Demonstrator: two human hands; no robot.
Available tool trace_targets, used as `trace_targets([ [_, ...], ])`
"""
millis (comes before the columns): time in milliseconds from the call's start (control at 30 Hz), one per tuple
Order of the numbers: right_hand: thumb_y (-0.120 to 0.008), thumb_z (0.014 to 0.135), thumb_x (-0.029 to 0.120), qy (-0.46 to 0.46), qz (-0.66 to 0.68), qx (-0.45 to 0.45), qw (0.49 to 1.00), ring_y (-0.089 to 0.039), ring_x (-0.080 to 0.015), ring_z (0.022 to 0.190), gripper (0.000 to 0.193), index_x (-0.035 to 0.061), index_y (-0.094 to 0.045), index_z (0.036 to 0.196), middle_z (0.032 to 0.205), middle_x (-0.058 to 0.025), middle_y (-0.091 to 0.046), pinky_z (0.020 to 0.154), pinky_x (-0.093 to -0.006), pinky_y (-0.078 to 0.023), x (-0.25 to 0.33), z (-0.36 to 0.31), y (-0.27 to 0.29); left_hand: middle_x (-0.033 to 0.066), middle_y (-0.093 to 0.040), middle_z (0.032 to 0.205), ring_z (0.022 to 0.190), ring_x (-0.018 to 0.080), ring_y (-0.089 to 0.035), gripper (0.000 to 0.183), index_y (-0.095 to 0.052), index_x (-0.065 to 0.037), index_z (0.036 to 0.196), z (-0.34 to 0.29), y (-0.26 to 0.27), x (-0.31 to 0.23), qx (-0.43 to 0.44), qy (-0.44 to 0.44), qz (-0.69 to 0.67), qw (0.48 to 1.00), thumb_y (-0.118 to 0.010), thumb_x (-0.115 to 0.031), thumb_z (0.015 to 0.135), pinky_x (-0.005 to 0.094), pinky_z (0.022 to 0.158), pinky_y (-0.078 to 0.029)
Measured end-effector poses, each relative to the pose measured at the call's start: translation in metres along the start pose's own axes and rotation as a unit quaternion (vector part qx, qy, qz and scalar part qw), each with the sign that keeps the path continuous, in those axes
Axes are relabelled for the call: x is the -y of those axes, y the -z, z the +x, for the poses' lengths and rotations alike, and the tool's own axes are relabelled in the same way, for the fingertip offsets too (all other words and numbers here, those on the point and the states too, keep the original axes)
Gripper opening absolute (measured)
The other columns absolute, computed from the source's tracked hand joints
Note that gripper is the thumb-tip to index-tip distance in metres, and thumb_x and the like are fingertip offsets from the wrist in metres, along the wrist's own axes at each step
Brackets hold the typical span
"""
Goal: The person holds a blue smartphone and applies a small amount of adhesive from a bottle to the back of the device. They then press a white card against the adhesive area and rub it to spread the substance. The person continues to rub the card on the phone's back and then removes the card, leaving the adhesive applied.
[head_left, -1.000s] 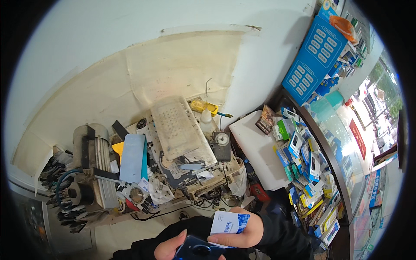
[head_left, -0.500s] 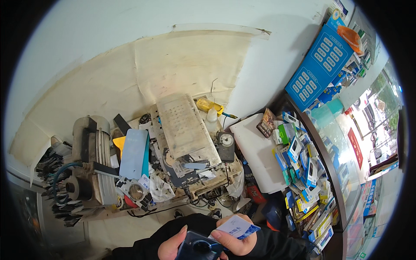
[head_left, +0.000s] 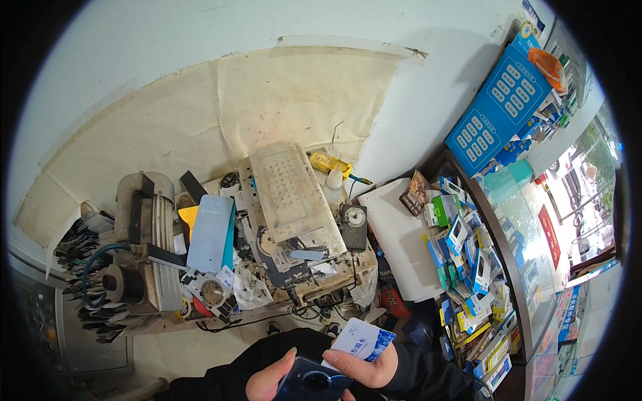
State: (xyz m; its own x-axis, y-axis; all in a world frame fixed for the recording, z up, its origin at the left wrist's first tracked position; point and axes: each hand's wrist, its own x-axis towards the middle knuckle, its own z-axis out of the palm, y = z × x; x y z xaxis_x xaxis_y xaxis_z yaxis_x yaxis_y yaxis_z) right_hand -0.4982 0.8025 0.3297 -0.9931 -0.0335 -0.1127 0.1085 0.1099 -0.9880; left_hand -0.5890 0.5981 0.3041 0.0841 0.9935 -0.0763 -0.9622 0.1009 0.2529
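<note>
At the bottom middle, my left hand [head_left: 270,382] grips a dark smartphone [head_left: 309,382], its round camera ring facing up. My right hand [head_left: 372,369] pinches a white-and-blue card [head_left: 361,339] between thumb and fingers, just above the phone's far right corner. The card's lower edge lies close to the phone; whether they touch I cannot tell. Some right-hand fingertips show below by the phone's right edge. Beyond my hands stands a cluttered workbench with a dusty metal plate [head_left: 294,194] on it.
A grimy key-cutting machine [head_left: 140,247] stands at the bench's left beside a rack of dark key blanks [head_left: 90,234]. A blue-grey sheet [head_left: 210,230], a yellow-handled tool [head_left: 329,162] and a dial gauge [head_left: 354,226] are on the bench. Right, boxed packages [head_left: 471,281] fill a glass counter's inner side.
The card has tilted up and shifted slightly left, showing more of its printed face. The phone has moved slightly right within my hands. The whole view has shifted a little.
</note>
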Motion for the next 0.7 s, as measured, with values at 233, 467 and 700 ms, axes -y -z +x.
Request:
trace_targets([
  [233, -0.071, 0.089, 0.008, 0.023, -0.036, -0.005, 0.999, -0.065, -0.0231, 0.069, 0.021, 0.0013, -0.070, 0.109, 0.085, -0.0107, -0.068, 0.057, -0.0307, -0.044, 0.005, 0.004, 0.004, 0.0281, -0.061, 0.121, 0.102, 0.0336, -0.066, 0.076, -0.039, 0.002, 0.143, 0.003, 0.005, 0.001, 0.021, 0.000, -0.007, 1.000, -0.020, -0.061, 0.104, 0.0426, 0.090, -0.053],
  [467, -0.071, 0.091, 0.010, -0.045, 0.083, -0.018, 0.995, -0.067, -0.0187, 0.068, 0.012, 0.0000, -0.068, 0.096, 0.079, -0.0096, -0.069, 0.057, -0.0291, -0.047, 0.012, 0.011, 0.003, 0.0272, -0.061, 0.121, 0.103, 0.0336, -0.066, 0.075, -0.037, 0.001, 0.144, 0.002, 0.004, 0.001, 0.027, -0.014, -0.012, 0.999, -0.021, -0.060, 0.104, 0.0428, 0.090, -0.053],
  [700, -0.070, 0.093, 0.013, -0.079, 0.122, -0.011, 0.989, -0.064, -0.0132, 0.069, 0.012, 0.0007, -0.068, 0.095, 0.079, -0.0067, -0.069, 0.059, -0.0274, -0.047, 0.016, 0.014, 0.002, 0.0253, -0.062, 0.120, 0.101, 0.0323, -0.066, 0.075, -0.038, 0.002, 0.143, 0.001, 0.000, -0.001, -0.001, -0.014, 0.014, 1.000, -0.019, -0.059, 0.104, 0.0415, 0.089, -0.053],
])
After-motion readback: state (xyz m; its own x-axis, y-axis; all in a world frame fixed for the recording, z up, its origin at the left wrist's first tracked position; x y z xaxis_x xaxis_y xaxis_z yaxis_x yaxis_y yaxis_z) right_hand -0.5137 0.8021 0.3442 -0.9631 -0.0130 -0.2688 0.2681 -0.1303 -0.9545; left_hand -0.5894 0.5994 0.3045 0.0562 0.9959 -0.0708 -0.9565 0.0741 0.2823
